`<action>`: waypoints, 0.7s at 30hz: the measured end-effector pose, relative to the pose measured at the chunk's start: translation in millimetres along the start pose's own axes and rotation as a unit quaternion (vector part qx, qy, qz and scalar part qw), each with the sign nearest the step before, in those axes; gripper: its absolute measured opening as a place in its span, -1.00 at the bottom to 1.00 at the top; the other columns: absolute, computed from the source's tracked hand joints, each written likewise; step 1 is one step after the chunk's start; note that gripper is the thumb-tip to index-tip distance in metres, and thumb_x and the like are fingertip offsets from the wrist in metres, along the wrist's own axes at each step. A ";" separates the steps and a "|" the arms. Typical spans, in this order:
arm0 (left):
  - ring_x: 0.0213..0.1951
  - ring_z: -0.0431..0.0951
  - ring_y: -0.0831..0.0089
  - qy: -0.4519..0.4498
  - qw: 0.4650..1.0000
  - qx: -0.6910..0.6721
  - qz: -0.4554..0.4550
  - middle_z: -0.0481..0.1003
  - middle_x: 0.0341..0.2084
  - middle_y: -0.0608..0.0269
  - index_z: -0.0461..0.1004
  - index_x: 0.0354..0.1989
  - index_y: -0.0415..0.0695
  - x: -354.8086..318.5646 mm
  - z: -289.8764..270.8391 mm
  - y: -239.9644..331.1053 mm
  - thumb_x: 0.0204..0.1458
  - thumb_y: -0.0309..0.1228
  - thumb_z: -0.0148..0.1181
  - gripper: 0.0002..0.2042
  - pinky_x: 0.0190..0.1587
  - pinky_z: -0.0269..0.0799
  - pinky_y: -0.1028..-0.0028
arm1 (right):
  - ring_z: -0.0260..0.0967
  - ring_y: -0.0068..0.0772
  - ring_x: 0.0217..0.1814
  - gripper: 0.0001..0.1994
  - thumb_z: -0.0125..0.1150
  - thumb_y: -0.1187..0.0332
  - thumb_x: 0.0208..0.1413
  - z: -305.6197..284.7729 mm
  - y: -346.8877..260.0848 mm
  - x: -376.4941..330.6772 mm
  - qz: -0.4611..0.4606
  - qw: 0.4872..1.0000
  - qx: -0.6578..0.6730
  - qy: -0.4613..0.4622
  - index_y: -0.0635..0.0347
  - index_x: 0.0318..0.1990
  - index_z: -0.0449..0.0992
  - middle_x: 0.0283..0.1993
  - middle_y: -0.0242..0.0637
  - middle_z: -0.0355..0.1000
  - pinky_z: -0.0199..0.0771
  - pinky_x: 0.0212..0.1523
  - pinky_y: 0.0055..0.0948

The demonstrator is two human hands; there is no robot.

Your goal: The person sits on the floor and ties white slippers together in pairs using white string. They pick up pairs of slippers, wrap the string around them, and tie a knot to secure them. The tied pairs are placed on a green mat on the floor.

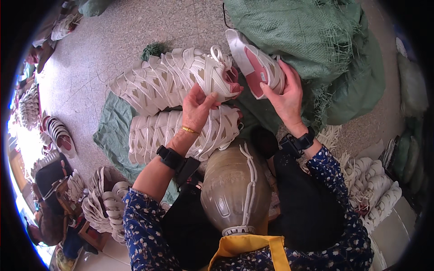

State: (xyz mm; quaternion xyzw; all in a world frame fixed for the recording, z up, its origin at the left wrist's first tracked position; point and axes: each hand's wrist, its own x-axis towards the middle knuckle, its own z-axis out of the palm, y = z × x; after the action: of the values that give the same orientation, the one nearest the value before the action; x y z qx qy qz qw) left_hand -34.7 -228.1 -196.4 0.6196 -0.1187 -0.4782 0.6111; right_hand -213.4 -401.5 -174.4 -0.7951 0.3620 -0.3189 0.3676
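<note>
My left hand [199, 108] pinches the end of a nested row of white strappy shoe uppers [167, 79], at the nearest upper's heel. A second row of the same uppers [158, 133] lies below it, on a green woven cloth [110, 135]. My right hand [285, 92] holds a single white shoe upper with a pink lining [255, 63], tilted with its opening toward me, just right of the top row. A tan shoe sole with white lace [235, 189] rests on my lap between my forearms. Both wrists wear black bands.
A large green woven sack [316, 40] fills the upper right. More white uppers are stacked at the right [375, 189] and at the lower left [104, 203]. Shoes lie along the left edge [58, 135] on the speckled floor [90, 58].
</note>
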 end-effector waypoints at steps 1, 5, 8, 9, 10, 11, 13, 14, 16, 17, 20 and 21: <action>-0.42 0.59 0.51 -0.004 1.000 0.003 0.000 0.55 -0.37 0.24 0.39 -0.16 -0.28 -0.6 0.0 0.1 0.09 -0.51 0.22 -0.81 -0.41 0.48 0.58 | 0.32 -0.08 0.13 -0.32 0.48 0.33 -0.24 2.2 0.2 -0.9 -0.002 1.000 -0.001 -0.004 0.31 0.13 0.37 0.11 -0.03 0.30 0.33 0.15 -0.24; -0.43 0.58 0.52 0.003 1.000 0.003 0.011 0.55 -0.39 0.25 0.40 -0.16 -0.27 0.3 0.1 -5.3 0.10 -0.51 0.21 -0.81 -0.43 0.47 0.58 | 0.29 -0.06 0.14 -0.31 0.48 0.33 -0.26 24.8 -9.8 -11.8 -0.008 0.998 0.033 -0.044 0.29 0.12 0.35 0.09 -0.04 0.27 0.33 0.15 -0.23; -0.45 0.57 0.53 0.017 1.000 0.010 0.009 0.54 -0.43 0.26 0.41 -0.18 -0.27 2.5 -1.6 -10.2 0.10 -0.49 0.22 -0.82 -0.44 0.46 0.57 | 0.28 -0.15 0.14 -0.25 0.48 0.36 -0.26 52.4 -33.0 -28.2 0.006 0.990 0.090 -0.104 0.24 0.18 0.29 0.13 -0.10 0.19 0.37 0.11 -0.28; -0.46 0.57 0.53 0.022 1.000 0.007 0.008 0.53 -0.45 0.27 0.40 -0.21 -0.27 2.7 -0.6 -7.1 0.10 -0.49 0.22 -0.83 -0.45 0.45 0.57 | 0.29 -0.20 0.15 -0.29 0.45 0.40 -0.22 57.3 -37.0 -29.4 0.033 0.986 0.115 -0.115 0.23 0.19 0.30 0.15 -0.10 0.18 0.41 0.06 -0.34; -0.46 0.56 0.53 0.027 1.000 0.004 0.008 0.52 -0.47 0.27 0.39 -0.23 -0.26 2.9 1.2 -4.7 0.10 -0.48 0.22 -0.84 -0.45 0.44 0.57 | 0.29 -0.25 0.15 -0.32 0.41 0.45 -0.18 58.6 -39.4 -29.2 0.059 0.980 0.140 -0.126 0.23 0.20 0.30 0.17 -0.11 0.17 0.44 0.02 -0.39; -0.47 0.56 0.54 0.022 1.000 0.006 0.008 0.51 -0.48 0.28 0.39 -0.23 -0.27 3.8 4.2 -5.1 0.10 -0.48 0.23 -0.83 -0.46 0.44 0.57 | 0.32 -0.30 0.13 -0.34 0.38 0.48 -0.15 58.5 -33.4 -28.6 0.072 0.972 0.189 -0.121 0.24 0.19 0.30 0.16 -0.12 0.21 0.45 -0.01 -0.43; -0.49 0.54 0.56 0.019 1.000 0.014 0.009 0.50 -0.50 0.30 0.39 -0.25 -0.27 5.1 1.9 -8.8 0.09 -0.46 0.23 -0.83 -0.47 0.43 0.57 | 0.37 -0.40 0.08 -0.40 0.31 0.53 -0.10 62.3 -20.7 -25.2 0.095 0.945 0.293 -0.114 0.26 0.19 0.32 0.14 -0.14 0.28 0.48 -0.07 -0.51; -0.49 0.53 0.56 0.020 0.999 0.044 0.015 0.49 -0.51 0.31 0.39 -0.25 -0.26 7.0 0.4 -10.3 0.09 -0.46 0.23 -0.83 -0.47 0.42 0.57 | 0.39 -0.43 0.04 -0.42 0.28 0.55 -0.08 58.8 -14.4 -26.0 0.116 0.941 0.286 -0.137 0.28 0.19 0.33 0.11 -0.15 0.32 0.48 -0.08 -0.52; -0.50 0.51 0.57 0.022 0.995 0.099 0.024 0.47 -0.52 0.32 0.38 -0.27 -0.26 10.6 0.4 -14.0 0.08 -0.47 0.23 -0.83 -0.46 0.41 0.58 | 0.44 -0.49 -0.04 -0.45 0.24 0.57 -0.05 48.3 -7.1 -25.0 0.160 0.932 0.268 -0.183 0.31 0.18 0.34 0.05 -0.18 0.41 0.49 -0.09 -0.54; -0.50 0.50 0.58 0.024 0.993 0.113 0.024 0.46 -0.53 0.33 0.39 -0.27 -0.27 10.1 0.6 -16.1 0.08 -0.47 0.23 -0.83 -0.46 0.41 0.58 | 0.46 -0.54 -0.13 -0.48 0.23 0.60 -0.04 51.2 -2.2 -25.9 0.157 0.930 0.287 -0.169 0.33 0.17 0.36 -0.05 -0.23 0.48 0.50 -0.11 -0.53; -0.50 0.47 0.60 0.024 0.994 0.104 0.017 0.45 -0.52 0.35 0.41 -0.24 -0.25 7.9 9.5 -10.0 0.07 -0.47 0.23 -0.84 -0.45 0.39 0.59 | 0.46 -0.56 -0.12 -0.48 0.23 0.61 -0.04 54.7 2.2 -16.2 0.164 0.921 0.320 -0.153 0.31 0.17 0.37 -0.06 -0.23 0.48 0.51 -0.13 -0.54; -0.50 0.46 0.62 0.026 0.998 0.063 0.009 0.47 -0.50 0.37 0.43 -0.20 -0.22 6.9 8.9 -5.2 0.07 -0.47 0.23 -0.83 -0.44 0.38 0.60 | 0.46 -0.58 -0.16 -0.50 0.24 0.61 -0.02 57.5 0.3 -12.4 0.145 0.930 0.301 -0.155 0.30 0.16 0.38 -0.09 -0.23 0.49 0.51 -0.16 -0.55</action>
State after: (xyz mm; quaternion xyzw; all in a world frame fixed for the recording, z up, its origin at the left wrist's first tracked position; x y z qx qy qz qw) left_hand -39.9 -237.6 -202.1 0.6679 -0.1381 -0.4483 0.5778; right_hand -175.7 -371.2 -207.9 -0.6255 0.2985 -0.2293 0.6834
